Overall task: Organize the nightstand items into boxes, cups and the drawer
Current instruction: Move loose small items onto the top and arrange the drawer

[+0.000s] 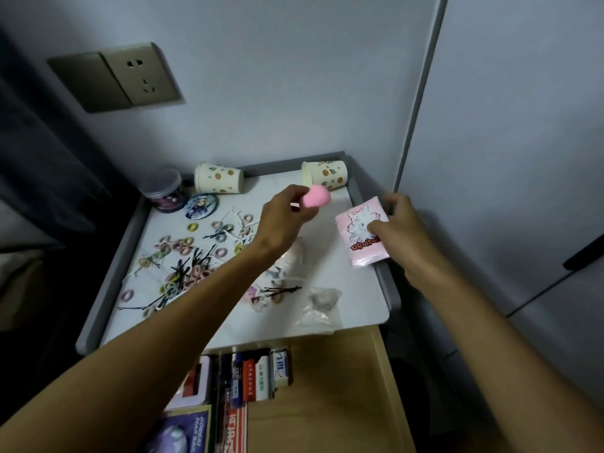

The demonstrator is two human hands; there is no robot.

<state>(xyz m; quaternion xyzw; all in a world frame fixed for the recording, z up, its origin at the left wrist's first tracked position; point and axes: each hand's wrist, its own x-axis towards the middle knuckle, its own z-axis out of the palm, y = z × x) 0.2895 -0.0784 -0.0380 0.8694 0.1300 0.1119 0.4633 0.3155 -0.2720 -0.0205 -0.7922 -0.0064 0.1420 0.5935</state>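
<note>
Far left of the right paper cup (325, 174), which lies on its side at the back of the bench (362, 305), stands a lidded plastic jar (162, 191). A round badge (201, 206) sits just in front of the jar, and a second paper cup (218, 178), also tipped over, lies beside it. Left of the right paper cup and nearer the person spreads a loose heap of hair ties (192, 276) and bobby pins (281, 291).

The left hand (281, 220) hovers just in front of that cup's mouth, its fingertips pinching a soft pink ball (316, 197). The ball is blurred and is possibly a pompom tie. To the cup's right, the right hand (405, 223) grips a pink packet (364, 237) printed with a cartoon cat, thumb on its face. Its near corner hangs over the bench's grey rim. Well in front of the cup, the drawer (327, 403) stands open with boxes packed in its left part.

Because the cup lies on its side, the ball would likely roll back out if it were dropped in. The left forearm crosses low over the heap and could sweep pins into the drawer. A loosened grip could send the packet off the bench's side.
</note>
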